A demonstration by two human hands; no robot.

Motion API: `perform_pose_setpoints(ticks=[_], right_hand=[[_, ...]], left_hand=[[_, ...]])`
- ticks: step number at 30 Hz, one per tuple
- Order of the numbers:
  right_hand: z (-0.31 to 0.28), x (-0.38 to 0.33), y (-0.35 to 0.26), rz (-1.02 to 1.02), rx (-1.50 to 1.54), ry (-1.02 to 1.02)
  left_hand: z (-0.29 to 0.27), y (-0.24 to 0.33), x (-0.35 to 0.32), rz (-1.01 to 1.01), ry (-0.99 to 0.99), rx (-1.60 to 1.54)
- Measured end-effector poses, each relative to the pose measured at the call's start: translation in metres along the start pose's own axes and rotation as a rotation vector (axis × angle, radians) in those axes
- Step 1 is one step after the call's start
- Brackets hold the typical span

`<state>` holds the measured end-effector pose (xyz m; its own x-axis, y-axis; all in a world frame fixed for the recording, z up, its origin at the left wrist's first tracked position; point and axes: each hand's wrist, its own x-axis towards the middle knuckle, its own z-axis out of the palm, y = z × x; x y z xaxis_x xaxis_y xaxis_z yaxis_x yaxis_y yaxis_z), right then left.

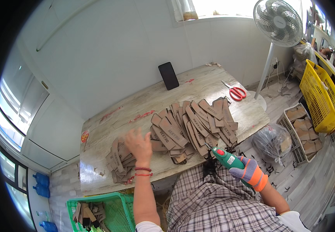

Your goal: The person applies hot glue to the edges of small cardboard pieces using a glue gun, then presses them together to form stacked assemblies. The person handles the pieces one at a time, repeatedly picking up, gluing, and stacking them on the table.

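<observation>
My bare left hand [138,144], with red bands on the wrist, is over the right side of a small pile of brown printed strips [116,159]; its fingers are spread, and I cannot tell whether they touch the strips. In an orange and grey glove, my right hand [250,174] is closed round a green handheld power tool [226,157] with a red button and a thin metal tip. That tip points at the near edge of a larger heap of the same strips [198,125]. Black scraps [210,167] lie on my checked apron [202,197] below the tip.
The worn table [101,127] carries a black phone [169,75] and red-handled scissors [236,92]. A green basket [117,210] holding strips stands at the lower left. To the right are a fan [278,22], a plastic bag [272,141], a yellow crate [320,102] and a filled beige crate [291,133].
</observation>
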<state>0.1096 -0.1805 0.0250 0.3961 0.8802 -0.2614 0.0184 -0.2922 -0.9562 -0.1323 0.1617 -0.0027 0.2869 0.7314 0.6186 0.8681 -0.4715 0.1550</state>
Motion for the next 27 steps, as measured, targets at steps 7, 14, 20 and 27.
perform_pose_setpoints(ticks=[7, 14, 20, 27], right_hand=[[0.008, 0.003, -0.004, 0.053, 0.038, -0.001], [0.017, 0.009, -0.009, 0.048, 0.064, 0.006], [0.025, 0.005, -0.027, -0.024, 0.050, 0.090], [0.020, -0.002, -0.036, -0.037, 0.048, 0.099]], left_hand=[[0.058, 0.059, -0.001, 0.030, 0.016, -0.081], [0.020, 0.087, -0.016, -0.374, -0.013, -1.146], [-0.052, 0.130, -0.039, -0.644, -0.208, -1.807], [-0.053, 0.164, -0.055, -0.787, -0.240, -1.930]])
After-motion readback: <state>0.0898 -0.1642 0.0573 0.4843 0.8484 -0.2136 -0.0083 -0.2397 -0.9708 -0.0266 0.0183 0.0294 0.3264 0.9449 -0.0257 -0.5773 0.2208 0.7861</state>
